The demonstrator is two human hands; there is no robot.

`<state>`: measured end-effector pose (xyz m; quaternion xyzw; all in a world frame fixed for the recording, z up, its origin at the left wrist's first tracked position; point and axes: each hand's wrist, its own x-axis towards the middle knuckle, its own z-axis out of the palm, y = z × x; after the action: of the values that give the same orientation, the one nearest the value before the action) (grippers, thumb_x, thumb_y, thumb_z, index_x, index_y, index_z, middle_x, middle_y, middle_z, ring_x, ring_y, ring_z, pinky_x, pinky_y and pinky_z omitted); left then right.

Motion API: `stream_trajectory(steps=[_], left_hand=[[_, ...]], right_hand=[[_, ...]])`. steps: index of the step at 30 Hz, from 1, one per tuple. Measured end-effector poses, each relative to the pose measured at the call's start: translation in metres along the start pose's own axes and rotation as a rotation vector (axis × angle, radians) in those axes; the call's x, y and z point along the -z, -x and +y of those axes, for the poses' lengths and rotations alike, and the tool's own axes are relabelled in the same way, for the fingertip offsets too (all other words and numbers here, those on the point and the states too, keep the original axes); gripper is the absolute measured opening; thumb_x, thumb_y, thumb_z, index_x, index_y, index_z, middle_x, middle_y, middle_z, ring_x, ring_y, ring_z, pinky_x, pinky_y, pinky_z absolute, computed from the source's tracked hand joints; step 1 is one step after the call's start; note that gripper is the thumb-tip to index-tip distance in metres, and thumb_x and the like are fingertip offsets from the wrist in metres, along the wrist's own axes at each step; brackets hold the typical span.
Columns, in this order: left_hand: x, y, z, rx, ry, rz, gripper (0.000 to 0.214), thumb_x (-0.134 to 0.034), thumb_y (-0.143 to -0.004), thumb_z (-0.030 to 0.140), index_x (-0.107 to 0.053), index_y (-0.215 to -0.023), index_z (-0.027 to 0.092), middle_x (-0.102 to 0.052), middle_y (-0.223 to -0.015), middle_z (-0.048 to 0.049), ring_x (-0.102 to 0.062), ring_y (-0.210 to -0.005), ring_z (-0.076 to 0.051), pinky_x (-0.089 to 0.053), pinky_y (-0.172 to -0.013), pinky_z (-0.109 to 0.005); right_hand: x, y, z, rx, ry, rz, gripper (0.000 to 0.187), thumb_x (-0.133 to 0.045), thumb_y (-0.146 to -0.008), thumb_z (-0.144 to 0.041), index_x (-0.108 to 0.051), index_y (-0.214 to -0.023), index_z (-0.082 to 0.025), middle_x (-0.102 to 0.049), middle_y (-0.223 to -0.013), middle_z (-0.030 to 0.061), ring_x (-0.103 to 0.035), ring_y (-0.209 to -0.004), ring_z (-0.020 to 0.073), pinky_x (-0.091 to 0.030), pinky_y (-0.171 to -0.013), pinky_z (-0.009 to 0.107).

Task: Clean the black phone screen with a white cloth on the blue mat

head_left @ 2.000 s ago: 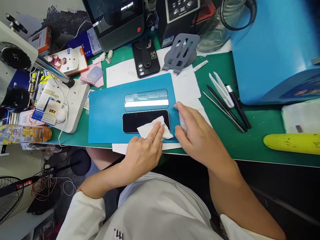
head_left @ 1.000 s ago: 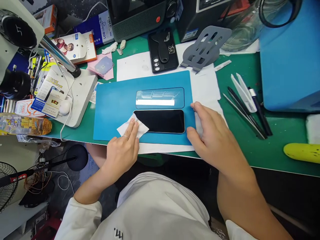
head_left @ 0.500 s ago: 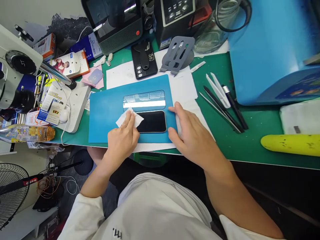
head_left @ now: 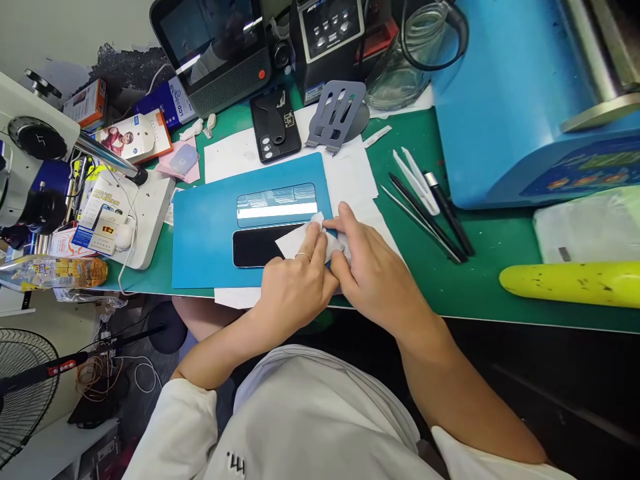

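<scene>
My left hand [head_left: 296,283] presses a white wipe [head_left: 293,242] with its fingertips onto the right end of a phone [head_left: 253,249], which lies screen up. The phone's dark screen shows to the left of the wipe. Close by on the right, my right hand [head_left: 376,267] rests with index finger and thumb apart near the phone's right end; a whitish piece shows between them, partly hidden. A clear glass screen protector [head_left: 277,202] with a dark outline lies just behind the phone. Both lie on a blue mat [head_left: 200,233].
Tweezers and pen-like tools [head_left: 425,200] lie to the right, near a yellow-green object [head_left: 570,283]. A grey stand [head_left: 336,115] and a black phone [head_left: 276,125] are behind the mat. A microscope [head_left: 43,140] stands left; a blue machine [head_left: 500,133] is at right.
My left hand has slid the wipe rightwards along the phone, from its left end to its right end, beside my right hand. The phone's left end is now uncovered.
</scene>
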<state>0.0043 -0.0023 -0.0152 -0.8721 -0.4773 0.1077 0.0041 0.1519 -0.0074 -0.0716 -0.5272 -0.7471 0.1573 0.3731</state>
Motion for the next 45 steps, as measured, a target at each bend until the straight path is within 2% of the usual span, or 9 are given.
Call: stream_trajectory(steps=[7,12,14,20,23,26,34,41,45], left_hand=[[-0.004,0.03,0.0,-0.085,-0.021,-0.043,0.065,-0.045,-0.101,0.019,-0.043,-0.165,0.015,-0.028,-0.172,-0.0154,-0.072,-0.063,-0.013,-0.055,-0.058,-0.03],[-0.009,0.052,-0.02,-0.105,0.04,-0.03,0.064,-0.044,-0.101,0.017,-0.045,-0.164,0.017,-0.031,-0.172,-0.0102,-0.077,-0.079,-0.016,-0.058,-0.062,-0.029],[-0.013,0.061,-0.03,-0.079,0.073,0.002,0.061,-0.042,-0.102,0.016,-0.048,-0.163,0.016,-0.034,-0.171,-0.0084,-0.079,-0.086,-0.018,-0.058,-0.062,-0.03],[-0.023,0.086,-0.055,0.042,0.137,0.028,0.055,-0.04,-0.106,0.02,-0.053,-0.16,0.019,-0.04,-0.168,-0.0088,-0.075,-0.07,-0.016,-0.058,-0.06,-0.034],[-0.024,0.095,-0.066,0.097,0.164,0.038,0.054,-0.04,-0.106,0.022,-0.055,-0.158,0.019,-0.044,-0.166,-0.0074,-0.075,-0.069,-0.016,-0.058,-0.06,-0.034],[-0.023,0.101,-0.075,0.139,0.192,0.032,0.052,-0.039,-0.108,0.022,-0.057,-0.156,0.02,-0.045,-0.166,-0.0066,-0.076,-0.072,-0.016,-0.057,-0.059,-0.033],[-0.022,0.1,-0.08,0.231,0.248,0.03,0.054,-0.036,-0.109,0.024,-0.053,-0.16,0.021,-0.046,-0.166,-0.0071,-0.078,-0.079,-0.017,-0.057,-0.062,-0.032],[-0.012,0.076,-0.079,0.386,0.302,-0.011,0.054,-0.036,-0.109,0.026,-0.05,-0.162,0.023,-0.045,-0.167,-0.0041,-0.08,-0.103,-0.023,-0.058,-0.063,-0.03],[-0.002,0.061,-0.082,0.425,0.27,-0.05,0.053,-0.036,-0.109,0.026,-0.053,-0.159,0.024,-0.045,-0.167,-0.002,-0.08,-0.101,-0.024,-0.06,-0.066,-0.032]], right_hand=[[0.001,0.002,0.0,-0.042,-0.009,-0.028,0.071,-0.04,-0.107,-0.022,-0.014,-0.173,-0.023,-0.068,-0.143,0.0172,-0.065,-0.133,0.0303,-0.059,-0.106,0.052],[0.002,0.004,-0.001,-0.05,0.049,-0.043,0.072,-0.044,-0.106,-0.023,-0.018,-0.173,-0.023,-0.068,-0.144,0.0161,-0.065,-0.133,0.0298,-0.058,-0.109,0.05],[0.002,0.004,-0.002,-0.062,0.08,-0.057,0.072,-0.045,-0.106,-0.024,-0.018,-0.173,-0.024,-0.068,-0.144,0.0154,-0.065,-0.133,0.0305,-0.057,-0.109,0.052],[0.002,0.002,-0.007,-0.112,0.154,-0.092,0.071,-0.046,-0.105,-0.028,-0.022,-0.172,-0.025,-0.07,-0.14,0.0155,-0.067,-0.128,0.0349,-0.058,-0.106,0.058],[0.001,0.002,-0.009,-0.132,0.157,-0.098,0.072,-0.045,-0.105,-0.03,-0.02,-0.172,-0.03,-0.07,-0.139,0.0141,-0.066,-0.127,0.0364,-0.059,-0.104,0.061],[0.0,0.002,-0.009,-0.134,0.16,-0.096,0.072,-0.047,-0.104,-0.03,-0.022,-0.172,-0.029,-0.07,-0.138,0.0148,-0.066,-0.126,0.0377,-0.058,-0.104,0.06],[-0.001,0.002,-0.008,-0.096,0.14,-0.121,0.069,-0.042,-0.107,-0.032,-0.02,-0.172,-0.025,-0.066,-0.142,0.0192,-0.063,-0.131,0.0395,-0.053,-0.109,0.066],[-0.001,0.003,-0.008,-0.041,0.11,-0.097,0.069,-0.044,-0.107,-0.03,-0.023,-0.172,-0.022,-0.067,-0.141,0.0198,-0.063,-0.133,0.04,-0.055,-0.108,0.069],[0.0,0.003,-0.007,-0.006,0.105,-0.102,0.069,-0.044,-0.107,-0.029,-0.022,-0.172,-0.022,-0.067,-0.143,0.0188,-0.062,-0.136,0.0384,-0.056,-0.109,0.064]])
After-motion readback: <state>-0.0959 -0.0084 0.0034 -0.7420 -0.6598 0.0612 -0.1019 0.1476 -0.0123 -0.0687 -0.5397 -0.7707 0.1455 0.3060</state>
